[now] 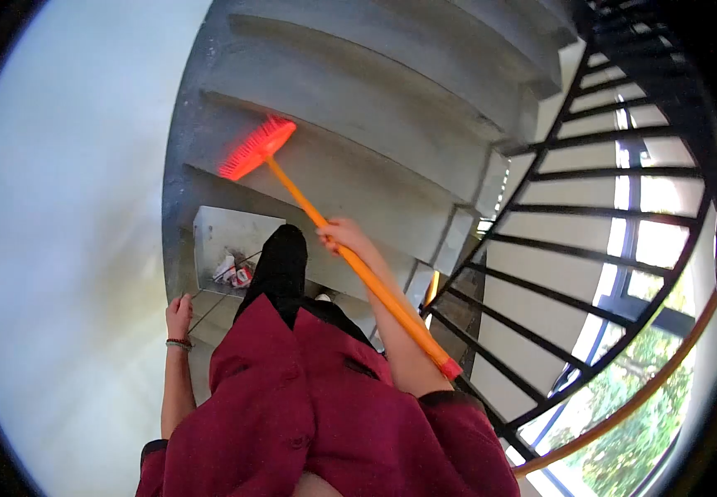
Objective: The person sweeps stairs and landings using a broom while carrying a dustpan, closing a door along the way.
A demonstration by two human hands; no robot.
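My right hand (340, 234) is wrapped around the orange handle of a broom (302, 199). The broom's red bristled head rests over a grey stair tread up ahead, its bristles a little blurred, and the handle's red end reaches back beside my right forearm. Low by the wall, my left hand (179, 315) is closed at the end of a thin wire handle. That wire runs to a whitish dustpan (238, 222) sitting on a lower step beside my dark-trousered leg. Inside the pan lie crumpled red and white scraps (230, 272) and some dark dirt.
Curved concrete stairs (392, 99) rise ahead. A white wall (77, 207) bounds the left side. On the right runs a black metal railing (574, 236) with an orange-brown handrail (636, 402). Beyond it stands a window (649, 364) with greenery outside.
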